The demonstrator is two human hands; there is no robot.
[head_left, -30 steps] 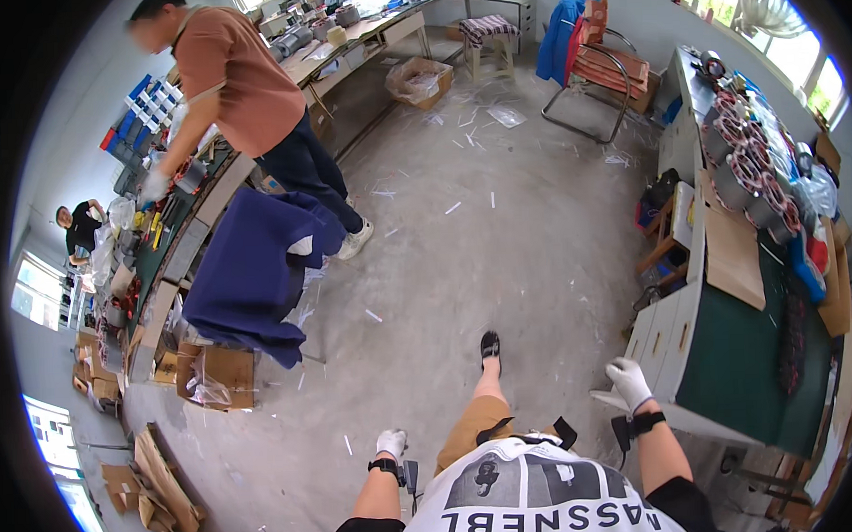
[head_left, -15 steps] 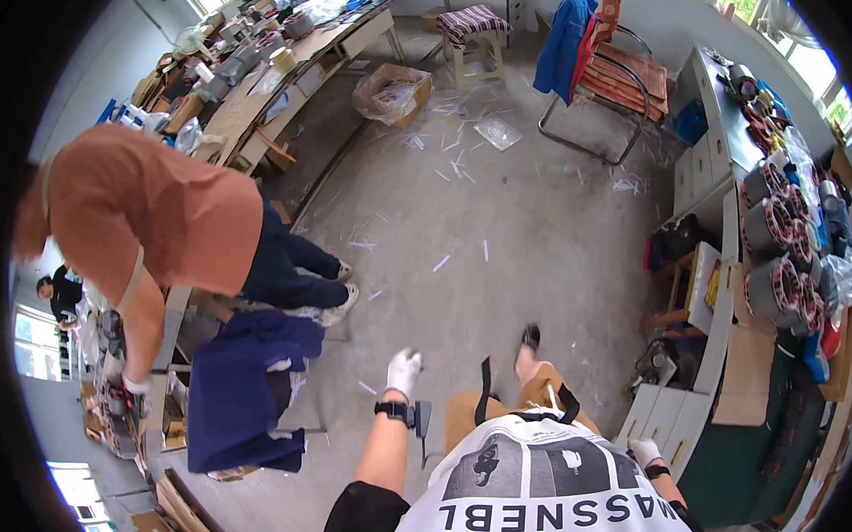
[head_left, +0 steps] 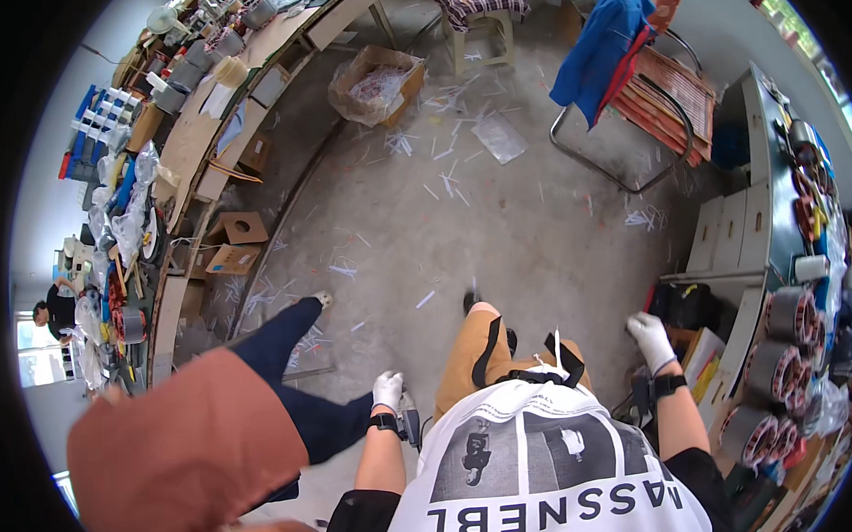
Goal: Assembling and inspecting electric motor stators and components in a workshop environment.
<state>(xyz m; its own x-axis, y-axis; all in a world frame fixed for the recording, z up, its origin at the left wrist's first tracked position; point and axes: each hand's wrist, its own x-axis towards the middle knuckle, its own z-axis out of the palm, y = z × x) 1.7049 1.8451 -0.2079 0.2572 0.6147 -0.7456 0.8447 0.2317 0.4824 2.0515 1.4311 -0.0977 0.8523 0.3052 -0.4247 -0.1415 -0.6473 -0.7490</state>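
My left hand (head_left: 388, 390), in a white glove, hangs beside my left hip with its fingers curled and nothing showing in them. A dark band circles that wrist. Ahead of my right hip is my right hand (head_left: 651, 341), also in a white glove, with its fingers loosely curled in. It holds nothing that I can see. Apart from it, on the right-hand bench, stand several motor stators (head_left: 766, 371), grey rings with reddish windings.
A co-worker in a brown shirt (head_left: 193, 434) bends close on my left. A cluttered workbench (head_left: 192, 162) curves along the left. Ahead are an open cardboard box (head_left: 407, 96), a stool (head_left: 479, 44) and a chair (head_left: 650, 108). Paper strips (head_left: 449, 184) litter the concrete floor.
I have moved forward, so the box and chair look nearer. The co-worker now shows lower in view. My right hand has swung up and forward; my left stays near my hip.
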